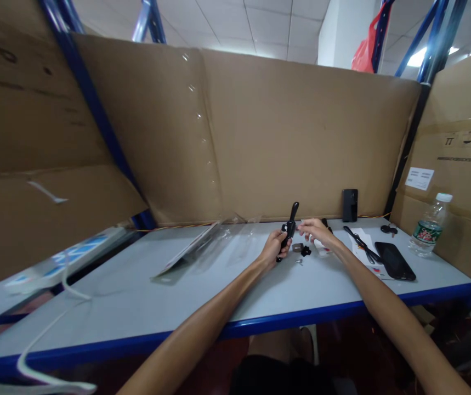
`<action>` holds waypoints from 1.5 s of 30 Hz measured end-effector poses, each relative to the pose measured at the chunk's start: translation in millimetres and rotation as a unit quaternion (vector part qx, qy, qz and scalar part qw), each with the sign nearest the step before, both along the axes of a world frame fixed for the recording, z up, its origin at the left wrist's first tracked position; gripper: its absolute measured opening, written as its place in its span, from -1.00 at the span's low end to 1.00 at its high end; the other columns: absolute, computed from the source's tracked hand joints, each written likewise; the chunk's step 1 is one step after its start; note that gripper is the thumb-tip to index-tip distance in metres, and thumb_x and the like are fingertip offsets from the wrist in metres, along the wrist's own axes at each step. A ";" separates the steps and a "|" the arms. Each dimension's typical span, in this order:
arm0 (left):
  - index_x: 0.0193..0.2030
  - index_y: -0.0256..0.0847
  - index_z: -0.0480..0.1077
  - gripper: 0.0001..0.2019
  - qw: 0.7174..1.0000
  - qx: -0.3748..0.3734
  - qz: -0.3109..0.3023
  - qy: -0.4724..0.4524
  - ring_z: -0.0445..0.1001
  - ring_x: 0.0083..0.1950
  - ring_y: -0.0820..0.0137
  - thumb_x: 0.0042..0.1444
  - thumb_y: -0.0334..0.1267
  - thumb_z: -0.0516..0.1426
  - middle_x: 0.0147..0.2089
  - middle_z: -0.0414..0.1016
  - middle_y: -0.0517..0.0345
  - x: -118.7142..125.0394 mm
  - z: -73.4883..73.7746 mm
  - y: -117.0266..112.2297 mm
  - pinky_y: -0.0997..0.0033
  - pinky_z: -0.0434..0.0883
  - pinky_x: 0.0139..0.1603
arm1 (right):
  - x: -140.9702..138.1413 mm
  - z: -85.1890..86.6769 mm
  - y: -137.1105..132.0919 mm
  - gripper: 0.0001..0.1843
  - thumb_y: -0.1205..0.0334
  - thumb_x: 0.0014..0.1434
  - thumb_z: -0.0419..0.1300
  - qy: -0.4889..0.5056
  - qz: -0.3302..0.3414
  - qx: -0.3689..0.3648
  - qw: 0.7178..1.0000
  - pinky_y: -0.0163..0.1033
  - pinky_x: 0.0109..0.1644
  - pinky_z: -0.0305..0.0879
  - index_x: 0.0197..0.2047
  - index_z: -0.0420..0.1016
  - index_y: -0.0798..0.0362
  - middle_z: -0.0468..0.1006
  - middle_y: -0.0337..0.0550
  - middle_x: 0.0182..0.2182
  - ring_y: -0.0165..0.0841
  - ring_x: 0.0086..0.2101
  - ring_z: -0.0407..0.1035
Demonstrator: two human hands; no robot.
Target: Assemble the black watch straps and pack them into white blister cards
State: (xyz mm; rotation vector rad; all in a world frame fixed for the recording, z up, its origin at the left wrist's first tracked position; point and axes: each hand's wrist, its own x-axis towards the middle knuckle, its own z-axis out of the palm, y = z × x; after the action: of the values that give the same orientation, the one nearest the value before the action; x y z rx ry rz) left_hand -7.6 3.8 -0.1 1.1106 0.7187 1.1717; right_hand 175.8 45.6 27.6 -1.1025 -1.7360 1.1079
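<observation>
My left hand [275, 245] is closed around a slim black stick-like device [290, 224] that points upward over the grey table [145, 296]. My right hand [315, 230] hovers just to its right with fingers curled in a pinch near the device's middle; what it pinches, if anything, is too small to see. Below the two hands lie a small black knob-like part [305, 251], a small dark block [297, 247] and a tiny silver piece [299, 261] on the tabletop.
A black phone [395, 260] lies at the right on white paper with a black cable [358, 241]. A water bottle [429, 225] stands far right. A black box [350, 204] leans on the cardboard wall [260, 137]. Clear plastic packaging [202, 247] lies left; a power strip [66, 258] far left.
</observation>
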 end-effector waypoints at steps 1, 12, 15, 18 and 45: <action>-0.25 -0.19 0.20 -0.76 1.000 0.011 0.004 0.002 0.07 -0.66 0.65 0.18 -0.16 0.20 -0.50 0.29 0.29 -0.1 1.0 -0.4 0.63 -0.13 -0.66 | -1.1 0.5 -1.8 -0.80 0.12 0.08 0.26 0.015 0.027 -0.015 0.999 -0.40 -0.63 0.09 -0.32 0.48 0.09 0.55 -0.18 -0.44 -0.46 -0.59 0.32; -0.25 -0.22 0.28 -0.72 0.997 0.071 -0.006 0.029 0.04 -0.67 0.64 0.16 -0.06 0.21 -0.52 0.26 0.30 1.4 3.5 -3.9 0.59 -0.13 -0.66 | -7.0 -2.6 -3.2 -0.70 0.04 0.03 0.35 0.059 0.090 -0.021 0.994 -0.40 -0.63 0.21 -0.38 0.43 0.08 0.56 -0.21 -0.44 -0.45 -0.59 0.40; -0.26 -0.22 0.28 -0.72 0.997 0.073 -0.009 0.029 0.05 -0.67 0.64 0.15 -0.06 0.21 -0.51 0.26 0.30 0.7 3.9 -3.4 0.59 -0.13 -0.66 | -7.1 -3.0 -1.7 -0.72 0.05 0.04 0.33 0.063 0.093 -0.002 0.994 -0.40 -0.62 0.19 -0.41 0.41 0.07 0.55 -0.21 -0.45 -0.46 -0.59 0.38; -0.26 -0.21 0.28 -0.71 0.996 0.084 -0.011 0.031 0.04 -0.67 0.64 0.15 -0.05 0.21 -0.51 0.26 0.31 0.4 3.7 -2.4 0.60 -0.12 -0.66 | -7.1 -2.6 -1.4 -0.73 0.05 0.03 0.31 0.066 0.094 0.013 0.993 -0.40 -0.61 0.19 -0.41 0.41 0.07 0.56 -0.20 -0.44 -0.46 -0.59 0.37; 0.51 -0.12 -0.06 -0.19 0.993 0.110 -0.012 0.031 0.08 -0.65 0.60 0.19 -0.07 0.19 -0.49 0.28 0.37 -1.5 8.3 -8.1 0.64 -0.06 -0.65 | -5.9 -2.1 -1.3 -0.73 0.04 -0.01 0.32 0.070 0.089 0.018 0.993 -0.40 -0.63 0.19 -0.43 0.44 0.07 0.57 -0.19 -0.45 -0.45 -0.59 0.37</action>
State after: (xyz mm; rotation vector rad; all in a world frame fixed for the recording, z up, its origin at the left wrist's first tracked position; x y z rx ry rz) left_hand -9.1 -4.3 8.2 1.3415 0.6320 1.2224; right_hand 170.0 44.3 25.6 -0.8383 -1.7620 1.2268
